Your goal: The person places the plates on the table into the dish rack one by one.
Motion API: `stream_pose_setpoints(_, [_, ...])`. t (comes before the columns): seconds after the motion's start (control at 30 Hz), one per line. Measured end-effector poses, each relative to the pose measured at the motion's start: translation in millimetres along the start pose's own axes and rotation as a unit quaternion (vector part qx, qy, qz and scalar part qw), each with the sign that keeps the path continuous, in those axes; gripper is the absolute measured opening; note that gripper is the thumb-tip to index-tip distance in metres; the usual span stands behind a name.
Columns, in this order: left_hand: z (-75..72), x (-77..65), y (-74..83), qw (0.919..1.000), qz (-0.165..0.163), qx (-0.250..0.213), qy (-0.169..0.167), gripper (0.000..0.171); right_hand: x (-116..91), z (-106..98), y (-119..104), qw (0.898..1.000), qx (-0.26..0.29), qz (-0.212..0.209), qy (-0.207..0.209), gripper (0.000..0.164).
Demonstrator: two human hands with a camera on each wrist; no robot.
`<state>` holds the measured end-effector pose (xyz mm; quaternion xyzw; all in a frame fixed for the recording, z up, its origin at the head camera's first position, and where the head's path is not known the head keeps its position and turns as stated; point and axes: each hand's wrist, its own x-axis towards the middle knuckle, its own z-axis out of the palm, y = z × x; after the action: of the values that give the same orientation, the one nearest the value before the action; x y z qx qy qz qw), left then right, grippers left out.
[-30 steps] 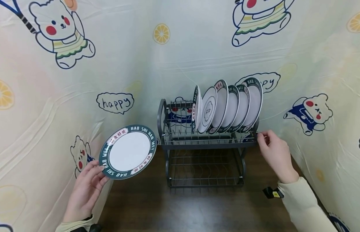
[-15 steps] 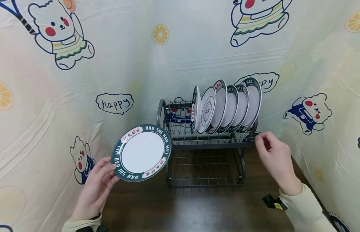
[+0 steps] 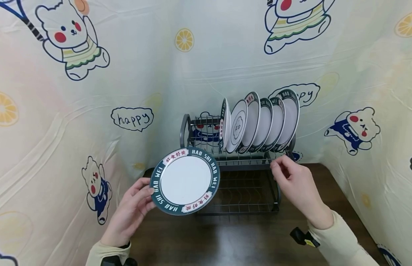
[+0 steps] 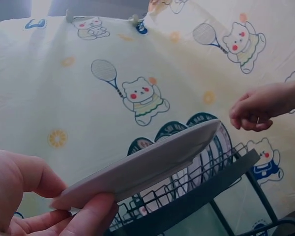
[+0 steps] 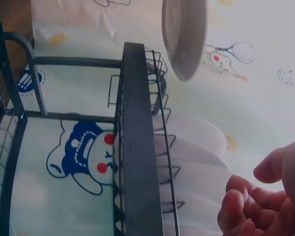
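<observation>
My left hand [image 3: 134, 207] pinches a white plate [image 3: 185, 181] by its left edge, thumb on top and fingers beneath. The plate has a dark green rim with white lettering and pink labels. In the left wrist view the plate [image 4: 142, 162] shows nearly edge-on, held in front of the dish rack. My right hand [image 3: 300, 188] holds nothing and overlaps the front right of the dark grey dish rack [image 3: 246, 167]. Its fingers are loosely bent, with thumb and fingertips apart in the right wrist view. Several upright plates [image 3: 250, 123] stand side by side in the rack's top tier.
The two-tier rack stands on a dark brown tabletop [image 3: 226, 240]. Its lower tier [image 3: 239, 199] is an open wire shelf. A pale curtain [image 3: 206, 55] printed with bears hangs behind and on both sides. The upper tier's left slots [image 3: 206, 144] hold no plates.
My left hand has carried the plate rightward, so it now overlaps the rack's front left. My right hand has come away from the rack's right end and moved left.
</observation>
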<state>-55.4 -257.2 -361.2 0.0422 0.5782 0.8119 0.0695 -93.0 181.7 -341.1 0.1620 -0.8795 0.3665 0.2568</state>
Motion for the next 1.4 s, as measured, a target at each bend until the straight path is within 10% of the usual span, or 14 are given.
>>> stream_pose_setpoints(0.6, [33.2, 15.1, -8.8, 0.9981, -0.049, 0.02, -0.031, 0.014, -4.9, 23.9, -22.2, 0.989, 0.106, 0.027, -0.098, 0.014])
stream_pose_setpoints(1.4, [55.7, 29.1, -23.2, 0.9937, -0.091, 0.031, -0.057, 0.02, -14.7, 38.3, -11.6, 0.924, 0.271, 0.144, -0.227, 0.029])
